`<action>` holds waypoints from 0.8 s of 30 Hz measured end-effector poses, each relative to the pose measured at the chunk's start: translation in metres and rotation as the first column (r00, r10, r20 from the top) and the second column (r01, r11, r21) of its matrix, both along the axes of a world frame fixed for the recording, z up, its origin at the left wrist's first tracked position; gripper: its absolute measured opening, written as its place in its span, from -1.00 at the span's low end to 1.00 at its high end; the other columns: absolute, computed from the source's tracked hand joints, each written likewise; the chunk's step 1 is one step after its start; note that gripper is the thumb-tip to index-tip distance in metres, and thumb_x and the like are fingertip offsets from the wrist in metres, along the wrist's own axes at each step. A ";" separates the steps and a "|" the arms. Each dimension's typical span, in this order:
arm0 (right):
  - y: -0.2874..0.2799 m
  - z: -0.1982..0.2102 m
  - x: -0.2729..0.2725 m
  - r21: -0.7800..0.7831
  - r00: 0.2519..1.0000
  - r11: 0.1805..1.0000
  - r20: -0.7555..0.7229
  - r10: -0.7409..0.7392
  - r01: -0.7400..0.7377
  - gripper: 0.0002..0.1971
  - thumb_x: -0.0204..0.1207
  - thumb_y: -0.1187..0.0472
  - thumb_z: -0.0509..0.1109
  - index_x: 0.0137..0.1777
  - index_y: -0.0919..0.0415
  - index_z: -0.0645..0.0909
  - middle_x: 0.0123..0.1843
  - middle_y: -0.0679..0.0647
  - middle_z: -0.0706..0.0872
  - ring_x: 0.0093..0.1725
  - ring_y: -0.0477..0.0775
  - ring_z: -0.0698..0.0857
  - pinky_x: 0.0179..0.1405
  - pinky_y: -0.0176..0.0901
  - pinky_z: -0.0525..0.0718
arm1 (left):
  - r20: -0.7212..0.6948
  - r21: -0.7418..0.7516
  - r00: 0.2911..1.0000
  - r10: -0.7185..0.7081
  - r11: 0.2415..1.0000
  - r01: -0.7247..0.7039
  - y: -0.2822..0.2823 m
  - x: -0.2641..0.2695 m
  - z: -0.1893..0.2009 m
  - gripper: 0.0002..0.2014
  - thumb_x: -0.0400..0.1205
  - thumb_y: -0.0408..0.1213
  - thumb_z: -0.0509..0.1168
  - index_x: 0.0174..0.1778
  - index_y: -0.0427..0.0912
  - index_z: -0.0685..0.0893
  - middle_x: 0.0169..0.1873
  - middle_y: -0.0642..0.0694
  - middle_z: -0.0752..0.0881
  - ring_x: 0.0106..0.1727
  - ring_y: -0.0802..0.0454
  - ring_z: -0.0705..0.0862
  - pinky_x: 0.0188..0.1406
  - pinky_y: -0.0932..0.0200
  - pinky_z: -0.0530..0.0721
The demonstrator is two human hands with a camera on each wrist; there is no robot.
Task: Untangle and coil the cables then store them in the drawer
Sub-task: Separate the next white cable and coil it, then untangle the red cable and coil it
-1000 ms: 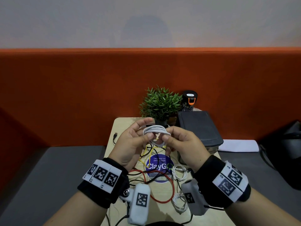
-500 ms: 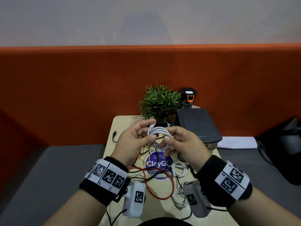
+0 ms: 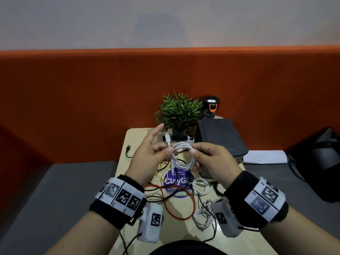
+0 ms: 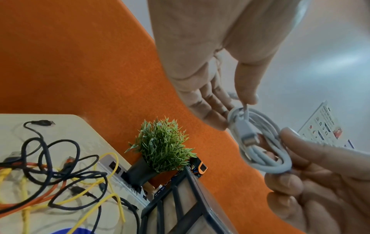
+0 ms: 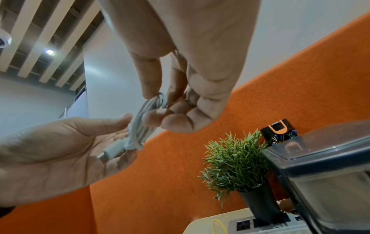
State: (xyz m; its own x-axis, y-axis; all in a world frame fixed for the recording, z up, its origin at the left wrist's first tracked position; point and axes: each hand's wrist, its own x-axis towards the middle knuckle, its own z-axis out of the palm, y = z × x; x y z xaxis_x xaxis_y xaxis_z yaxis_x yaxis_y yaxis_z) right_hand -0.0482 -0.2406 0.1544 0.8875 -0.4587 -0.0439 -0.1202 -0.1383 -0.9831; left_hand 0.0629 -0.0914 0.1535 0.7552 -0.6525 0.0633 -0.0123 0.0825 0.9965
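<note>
Both hands hold a coiled white cable (image 3: 182,156) in the air above the table. My left hand (image 3: 160,144) pinches the coil's left side with the thumb, its fingers stretched out behind. My right hand (image 3: 196,159) pinches the right side with curled fingers. One white plug (image 3: 167,138) sticks up by the left thumb; another hangs below the coil. The left wrist view shows the coil (image 4: 264,150) between the left thumb and the right hand (image 4: 300,174). Below lie tangled black, red and yellow cables (image 3: 176,196). The dark drawer unit (image 3: 220,138) stands at the back right, closed.
Two loose white cable bundles (image 3: 201,186) (image 3: 204,214) lie on the small wooden table (image 3: 134,140). A potted plant (image 3: 179,111), a black bottle (image 3: 211,107) and a power strip (image 3: 189,138) stand at the back. An orange partition rises behind; grey seats flank the table.
The left hand's fingers have spread out straight, with the thumb still on the coil. The coil has turned flatter, and its two plug ends now show, one up and one hanging.
</note>
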 end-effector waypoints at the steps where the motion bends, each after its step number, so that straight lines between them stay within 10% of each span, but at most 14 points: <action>1: -0.001 -0.001 -0.001 0.010 1.000 1.000 -0.002 0.011 -0.011 -0.82 0.60 0.26 0.36 0.14 0.11 0.73 -0.26 0.19 0.66 -0.41 0.03 0.62 -0.28 -0.06 0.66 | -0.011 0.003 1.000 -0.005 1.000 0.005 0.000 0.000 -0.001 -0.38 0.60 -0.51 0.31 0.50 0.10 0.34 -0.18 -0.23 0.80 -0.10 -0.03 0.78 -0.14 0.24 0.70; 12: -0.020 -0.034 -0.033 -0.075 0.978 0.997 -0.206 -0.004 -0.012 -0.87 0.55 0.30 0.43 0.00 0.06 0.74 -0.39 -0.06 0.74 -0.45 -0.03 0.63 -0.38 -0.19 0.65 | -0.057 0.318 0.995 -0.076 0.944 0.091 0.007 0.010 -0.057 -0.73 0.62 -0.34 0.34 0.21 0.00 0.67 0.00 -0.12 0.79 0.06 -0.03 0.75 0.02 0.14 0.69; 17: -0.048 -0.072 -0.066 -0.296 0.902 0.953 -0.388 -0.187 0.071 -0.92 0.47 0.27 0.48 -0.10 0.07 0.74 -0.38 -0.09 0.77 -0.48 -0.02 0.70 -0.35 -0.13 0.70 | 0.329 0.745 0.886 -0.328 0.666 -0.030 0.021 0.016 -0.104 -0.86 0.58 -0.19 0.39 0.03 0.09 0.74 0.15 0.13 0.62 0.26 0.15 0.54 0.26 0.20 0.46; 24: -0.083 -0.107 -0.108 -0.458 0.774 0.879 -0.508 -0.378 0.129 -0.86 0.40 0.19 0.58 -0.10 -0.04 0.74 -0.20 -0.06 0.78 -0.32 -0.03 0.68 -0.32 -0.21 0.52 | 0.318 0.884 0.823 -0.471 0.461 -0.078 0.031 0.017 -0.136 -0.81 0.61 -0.09 0.32 0.10 0.21 0.73 0.50 0.11 0.43 0.55 0.09 0.28 0.54 0.14 0.18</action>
